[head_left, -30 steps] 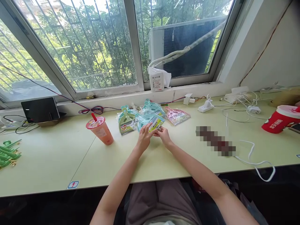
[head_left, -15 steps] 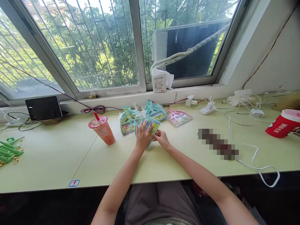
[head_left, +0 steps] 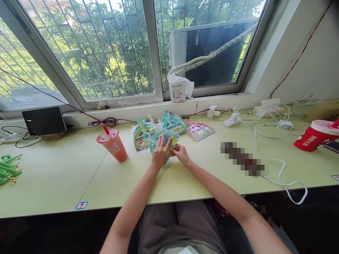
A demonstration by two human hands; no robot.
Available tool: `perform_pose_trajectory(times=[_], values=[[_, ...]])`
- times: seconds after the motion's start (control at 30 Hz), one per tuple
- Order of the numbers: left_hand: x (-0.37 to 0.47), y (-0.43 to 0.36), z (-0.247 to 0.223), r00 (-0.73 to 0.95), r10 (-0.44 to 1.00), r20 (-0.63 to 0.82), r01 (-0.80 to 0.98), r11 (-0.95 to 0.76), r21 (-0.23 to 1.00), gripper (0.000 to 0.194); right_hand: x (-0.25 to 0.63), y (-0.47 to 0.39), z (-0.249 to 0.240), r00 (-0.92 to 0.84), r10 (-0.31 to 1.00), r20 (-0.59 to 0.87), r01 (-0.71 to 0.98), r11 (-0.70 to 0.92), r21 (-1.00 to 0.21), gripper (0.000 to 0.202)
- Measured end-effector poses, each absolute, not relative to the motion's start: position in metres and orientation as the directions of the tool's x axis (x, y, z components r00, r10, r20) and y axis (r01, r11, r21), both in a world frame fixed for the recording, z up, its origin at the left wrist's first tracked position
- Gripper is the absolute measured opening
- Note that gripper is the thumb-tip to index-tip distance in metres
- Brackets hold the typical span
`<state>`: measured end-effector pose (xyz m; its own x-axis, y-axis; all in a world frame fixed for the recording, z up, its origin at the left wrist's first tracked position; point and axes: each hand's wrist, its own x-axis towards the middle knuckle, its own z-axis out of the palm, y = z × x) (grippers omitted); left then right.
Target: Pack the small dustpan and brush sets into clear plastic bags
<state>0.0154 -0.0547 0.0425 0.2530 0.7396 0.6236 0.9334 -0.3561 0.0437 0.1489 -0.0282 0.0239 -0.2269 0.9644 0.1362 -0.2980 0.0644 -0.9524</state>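
A teal mini dustpan-and-brush set [head_left: 153, 143] in clear wrapping, with a yellow and blue label, is before me, its handle pointing left. My left hand [head_left: 160, 151] lies over its face, fingers stretched out flat. At its right edge, my right hand [head_left: 180, 154] is closed in a pinch on the label side; the fingertips are partly hidden. Just behind are a wrapped green dustpan set [head_left: 141, 135], partly covered, and another teal dustpan set [head_left: 172, 122]. A pink dustpan set [head_left: 200, 130] lies apart to their right.
Left of my hands stands a drink cup [head_left: 113, 146] with a red straw. A red cup [head_left: 314, 138] lies tipped at the right, near a white cable [head_left: 287, 183] and a blurred-out object [head_left: 242, 158]. Green plastic pieces [head_left: 9, 169] and a tablet [head_left: 43, 121] are at the left.
The whole view has shifted slightly, so things sit a little further left and up. My left hand's fingers look closer together on the teal set; the right hand keeps its pinch.
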Motion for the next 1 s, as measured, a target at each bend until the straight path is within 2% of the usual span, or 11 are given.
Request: perform_pose_trajectory(times=[0.2,0.33,0.4,0.5,0.6,0.7,0.77,0.87,1.0], values=[[0.019,-0.049,0.036,0.306,0.719,0.624,0.898,-0.436,0.062,0.062,0.149,-0.021,0.02,-0.158,0.983,0.089,-0.255,0.047,-0.966,0.033],[0.019,-0.048,0.031,0.453,0.655,0.604,0.772,-0.627,0.101,0.059,0.153,-0.016,0.021,-0.096,0.99,0.099,-0.293,0.066,-0.954,0.033],[0.021,-0.05,0.032,0.468,0.611,0.639,0.701,-0.697,0.154,0.055,0.157,-0.014,0.023,-0.068,0.991,0.114,-0.322,0.086,-0.943,0.036],[0.026,-0.055,0.038,0.32,0.584,0.746,0.654,-0.706,0.272,0.045,0.164,-0.012,0.028,-0.007,0.993,0.122,-0.342,0.112,-0.933,0.039],[0.026,-0.057,0.046,-0.042,0.58,0.813,0.649,-0.603,0.464,0.043,0.17,-0.011,0.033,0.044,0.993,0.107,-0.365,0.115,-0.924,0.039],[0.019,-0.052,0.049,-0.374,0.616,0.693,0.514,-0.484,0.708,0.058,0.173,-0.013,0.036,0.05,0.994,0.096,-0.407,0.108,-0.907,0.039],[0.013,-0.046,0.047,-0.469,0.7,0.539,0.349,-0.414,0.841,0.068,0.173,-0.014,0.036,0.03,0.995,0.093,-0.429,0.097,-0.898,0.041],[0.01,-0.038,0.044,-0.419,0.855,0.306,0.055,-0.312,0.948,0.077,0.17,-0.015,0.034,-0.011,0.996,0.09,-0.438,0.077,-0.896,0.042],[0.023,-0.04,0.038,-0.195,0.972,0.134,-0.255,-0.183,0.95,0.066,0.165,-0.017,0.031,-0.036,0.995,0.093,-0.427,0.069,-0.902,0.041]])
